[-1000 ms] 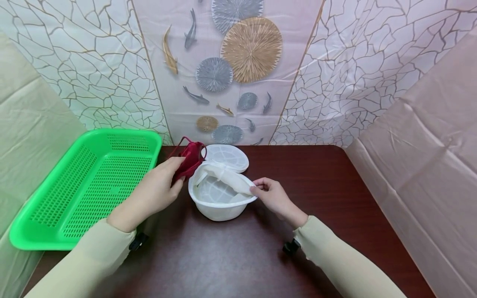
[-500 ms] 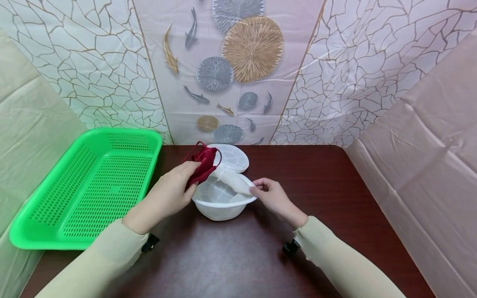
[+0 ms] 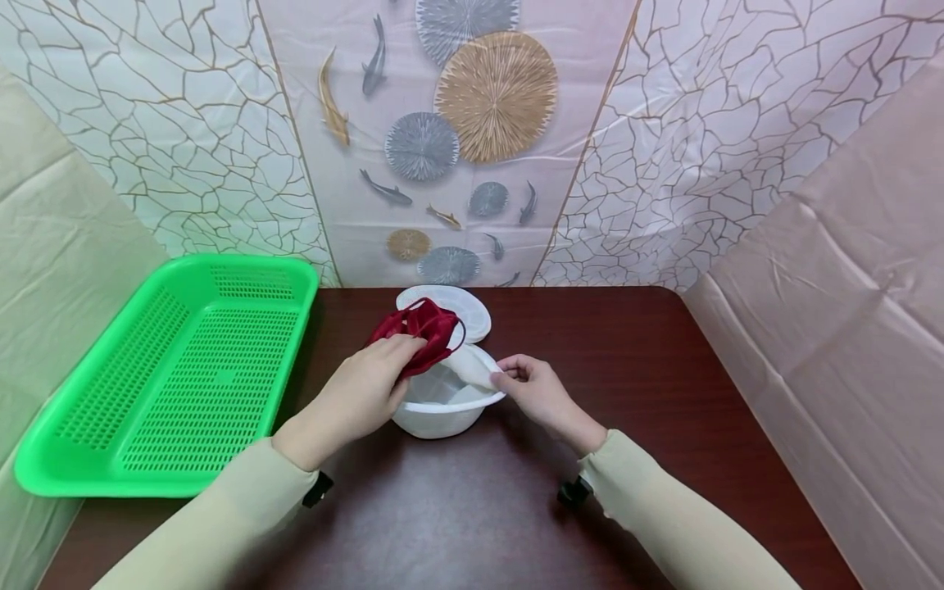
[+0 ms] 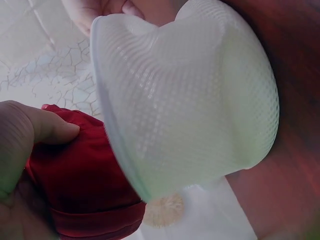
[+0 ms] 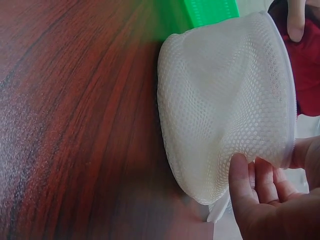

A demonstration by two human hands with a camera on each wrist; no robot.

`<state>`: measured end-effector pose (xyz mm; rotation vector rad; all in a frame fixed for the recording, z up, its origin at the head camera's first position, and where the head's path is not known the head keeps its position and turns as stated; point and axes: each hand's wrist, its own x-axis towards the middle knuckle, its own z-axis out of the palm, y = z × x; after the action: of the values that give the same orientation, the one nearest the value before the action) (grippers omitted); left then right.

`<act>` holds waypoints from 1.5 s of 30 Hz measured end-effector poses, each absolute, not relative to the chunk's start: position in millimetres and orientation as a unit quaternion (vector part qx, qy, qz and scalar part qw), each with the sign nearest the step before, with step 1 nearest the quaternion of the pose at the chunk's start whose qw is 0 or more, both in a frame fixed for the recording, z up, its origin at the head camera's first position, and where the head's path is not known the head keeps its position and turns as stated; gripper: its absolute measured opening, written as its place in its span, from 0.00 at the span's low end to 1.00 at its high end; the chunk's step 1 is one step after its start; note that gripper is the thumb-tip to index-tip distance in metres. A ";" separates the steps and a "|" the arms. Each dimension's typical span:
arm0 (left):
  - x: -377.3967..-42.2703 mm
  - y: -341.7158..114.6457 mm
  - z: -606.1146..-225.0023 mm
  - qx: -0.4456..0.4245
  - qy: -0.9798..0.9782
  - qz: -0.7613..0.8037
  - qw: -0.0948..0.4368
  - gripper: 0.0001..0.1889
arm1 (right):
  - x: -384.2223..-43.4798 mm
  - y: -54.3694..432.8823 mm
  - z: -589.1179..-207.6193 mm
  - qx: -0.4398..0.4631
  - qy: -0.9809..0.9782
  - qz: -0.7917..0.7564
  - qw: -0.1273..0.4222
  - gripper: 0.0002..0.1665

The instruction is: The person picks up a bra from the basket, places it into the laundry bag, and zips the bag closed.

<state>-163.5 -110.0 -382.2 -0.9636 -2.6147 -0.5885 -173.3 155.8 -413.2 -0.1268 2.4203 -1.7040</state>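
A white mesh laundry bag [image 3: 439, 422], round and bowl-shaped, stands with its mouth up near the middle of the table. Behind it lies its round flap lid [image 3: 472, 315], folded back. My left hand [image 3: 357, 393] holds a folded dark red bra [image 3: 435, 324], thumb on one side, with thin straps looping out. The bra hangs over the left part of the bag's mouth; in the left wrist view it is right beside the rim. My right hand [image 3: 542, 397] pinches the bag's right rim, and the mesh wall [image 5: 220, 115] is dented near the fingers.
A green perforated plastic basket [image 3: 283, 385] stands at the left. Dark reddish-brown table [image 3: 590, 352] surface lies around the bag. Patterned cloth walls [image 3: 686, 164] close in the back and both sides.
My left hand has moved right with the bra, from beside the bag to over its mouth. My right hand has stayed on the rim.
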 end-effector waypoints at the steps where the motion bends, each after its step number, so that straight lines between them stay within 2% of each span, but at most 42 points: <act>1: -163.1 -108.8 -383.3 -0.338 -0.907 -0.203 0.146 0.24 | -173.1 155.6 -413.0 -0.044 0.813 -0.573 0.090 0.13; 10: -163.0 -98.8 -396.3 -0.364 -0.900 -0.203 0.130 0.20 | -171.6 153.0 -410.8 -0.045 0.811 -0.574 0.105 0.12; 20: -167.7 -95.0 -411.0 -0.346 -0.910 -0.202 0.108 0.22 | -169.4 151.4 -412.0 -0.047 0.813 -0.572 0.100 0.11; 34: -170.1 -87.1 -425.8 -0.348 -0.917 -0.197 0.014 0.19 | -165.7 148.1 -413.1 -0.062 0.816 -0.570 0.069 0.08; 45: -171.5 -85.9 -431.9 -0.345 -0.922 -0.176 -0.013 0.18 | -165.0 147.5 -412.8 -0.081 0.826 -0.556 0.049 0.06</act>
<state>-171.5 -85.9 -431.9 -1.0931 -2.9194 -0.5570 -165.0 147.5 -412.8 -0.2459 2.5165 -1.6939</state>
